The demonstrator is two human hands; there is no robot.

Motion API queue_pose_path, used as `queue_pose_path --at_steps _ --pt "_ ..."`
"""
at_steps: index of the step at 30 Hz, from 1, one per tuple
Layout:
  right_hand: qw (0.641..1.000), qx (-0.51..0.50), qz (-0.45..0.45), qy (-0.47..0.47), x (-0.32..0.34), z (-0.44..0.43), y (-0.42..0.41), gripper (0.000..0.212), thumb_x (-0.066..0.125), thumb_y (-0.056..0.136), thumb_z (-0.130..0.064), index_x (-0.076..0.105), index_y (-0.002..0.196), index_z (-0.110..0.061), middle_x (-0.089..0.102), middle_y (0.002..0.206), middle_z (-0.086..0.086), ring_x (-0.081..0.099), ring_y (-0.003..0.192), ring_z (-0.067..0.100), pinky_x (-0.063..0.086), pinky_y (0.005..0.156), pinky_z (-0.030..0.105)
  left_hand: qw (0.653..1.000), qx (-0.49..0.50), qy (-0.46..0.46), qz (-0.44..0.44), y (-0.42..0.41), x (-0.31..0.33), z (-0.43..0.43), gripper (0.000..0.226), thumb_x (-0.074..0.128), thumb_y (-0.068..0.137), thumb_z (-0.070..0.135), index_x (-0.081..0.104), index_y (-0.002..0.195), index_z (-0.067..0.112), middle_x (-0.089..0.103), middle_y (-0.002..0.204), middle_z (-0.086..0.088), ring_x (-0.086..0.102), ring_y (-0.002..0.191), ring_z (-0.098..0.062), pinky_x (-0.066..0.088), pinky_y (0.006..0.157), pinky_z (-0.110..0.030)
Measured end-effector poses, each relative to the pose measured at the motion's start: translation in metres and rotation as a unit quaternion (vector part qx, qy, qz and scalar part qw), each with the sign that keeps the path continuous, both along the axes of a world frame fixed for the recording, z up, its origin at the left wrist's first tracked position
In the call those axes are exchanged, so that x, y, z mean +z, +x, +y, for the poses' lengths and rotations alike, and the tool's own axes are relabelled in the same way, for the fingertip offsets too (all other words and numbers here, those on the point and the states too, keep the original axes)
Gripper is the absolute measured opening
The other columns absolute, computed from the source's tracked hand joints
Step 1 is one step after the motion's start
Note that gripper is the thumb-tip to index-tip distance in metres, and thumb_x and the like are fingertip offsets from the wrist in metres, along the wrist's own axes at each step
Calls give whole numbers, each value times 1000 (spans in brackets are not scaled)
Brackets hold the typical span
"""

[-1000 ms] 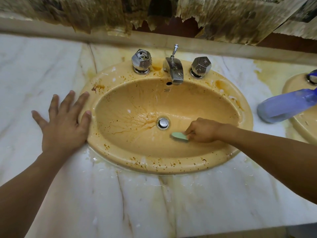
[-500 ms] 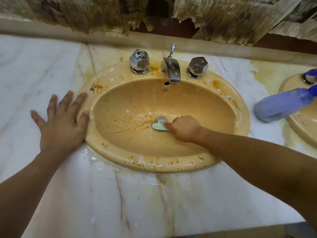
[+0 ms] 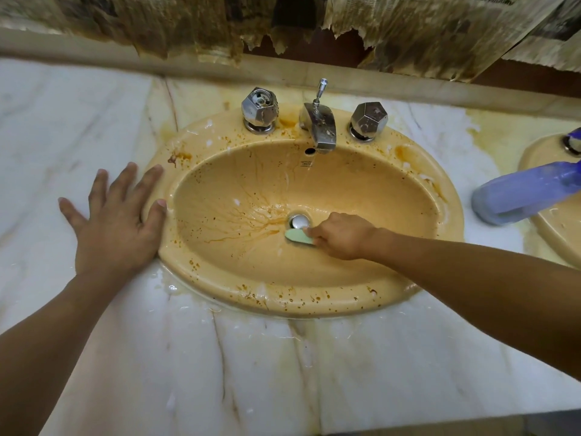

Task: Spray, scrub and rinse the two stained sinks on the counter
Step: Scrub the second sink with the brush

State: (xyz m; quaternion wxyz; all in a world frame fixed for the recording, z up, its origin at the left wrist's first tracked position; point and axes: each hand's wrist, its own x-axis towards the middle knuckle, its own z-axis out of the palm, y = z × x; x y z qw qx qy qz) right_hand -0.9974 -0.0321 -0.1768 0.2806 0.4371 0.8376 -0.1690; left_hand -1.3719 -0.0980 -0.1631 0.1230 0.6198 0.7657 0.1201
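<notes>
Counter [image 3: 220, 357], marble: two yellow sinks are set in it. The near sink [image 3: 314, 297] is streaked brown leftward of its drain [image 3: 299, 221] and fed a thin stream by the faucet [image 3: 320, 127], and the second sink [image 3: 553, 234], at right, is partly overlain by a purple spray bottle [image 3: 528, 193]. The left hand [image 3: 116, 228] is laid flat, fingers spread, on counter and rim, nothing held; the right hand [image 3: 341, 236] is curled round a green scrubber [image 3: 298, 236] pressed beside the drain. Firm overlapping strokes across the streaks and speckled rim are advised.

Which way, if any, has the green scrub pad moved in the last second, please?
Yes. The green scrub pad in the right hand moved left, from right of the drain to its near edge.
</notes>
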Motion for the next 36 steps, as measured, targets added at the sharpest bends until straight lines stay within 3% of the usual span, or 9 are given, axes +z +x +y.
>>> queue_pose_path --at_steps 3,11,16,19,23,26,30,33,36 --pt "999 8 -32 -9 7 -2 20 42 35 108 -35 50 147 -30 61 112 10 58 101 29 45 73 36 1000 6 2 -2 2 -1 -1 57 20 101 62 13 158 56 20 170 10 4 159 -21 -4 116 -73" --pt "997 -73 -3 24 0 -5 -28 38 44 102 -20 50 139 -20 45 92 5 51 81 25 39 57 33 1000 3 0 -3 1 0 0 58 19 100 63 15 158 55 21 169 9 5 158 -22 -4 116 -73" --pt "992 -90 -3 -87 20 -15 23 39 52 104 -33 63 139 -24 66 125 6 60 108 23 50 90 37 1000 1 1 -7 1 0 0 57 19 101 63 17 157 55 22 170 7 5 158 -22 -6 116 -73" --pt "990 -125 -20 -67 29 -23 21 39 51 104 -35 60 141 -28 61 132 7 58 109 24 49 89 36 1000 2 -3 -8 0 0 0 56 20 102 62 16 157 56 21 170 8 5 158 -22 -5 116 -73" --pt "983 -100 26 -152 54 -39 -3 40 55 104 -33 60 142 -26 59 142 0 55 123 21 44 100 31 1000 3 5 -15 0 -1 -1 54 24 103 59 14 156 59 21 169 9 6 158 -22 -3 116 -74" --pt "977 -89 -33 -189 91 -26 20 36 59 101 -36 65 137 -31 61 141 -11 54 125 14 42 104 28 1000 4 5 -17 0 -2 0 54 26 103 58 14 156 59 21 169 9 7 158 -22 -2 116 -74" --pt "975 -84 -152 -137 93 2 50 32 57 101 -33 69 131 -32 66 130 -13 57 107 11 48 96 29 1000 -3 4 -12 1 0 0 54 24 103 59 16 156 57 22 169 8 6 158 -22 -4 115 -74" --pt "986 -90 -87 -111 56 -2 29 34 52 101 -33 69 130 -28 68 130 -5 60 112 19 50 99 37 1000 -4 1 -11 -1 1 0 56 21 101 62 18 157 56 22 169 8 6 158 -22 -4 115 -74" --pt "978 -105 10 -178 40 -15 0 35 59 100 -37 67 134 -31 63 139 -8 60 119 20 49 104 37 1000 -3 -2 -1 -1 0 0 56 20 101 63 16 157 56 21 169 9 5 158 -22 -3 115 -74"
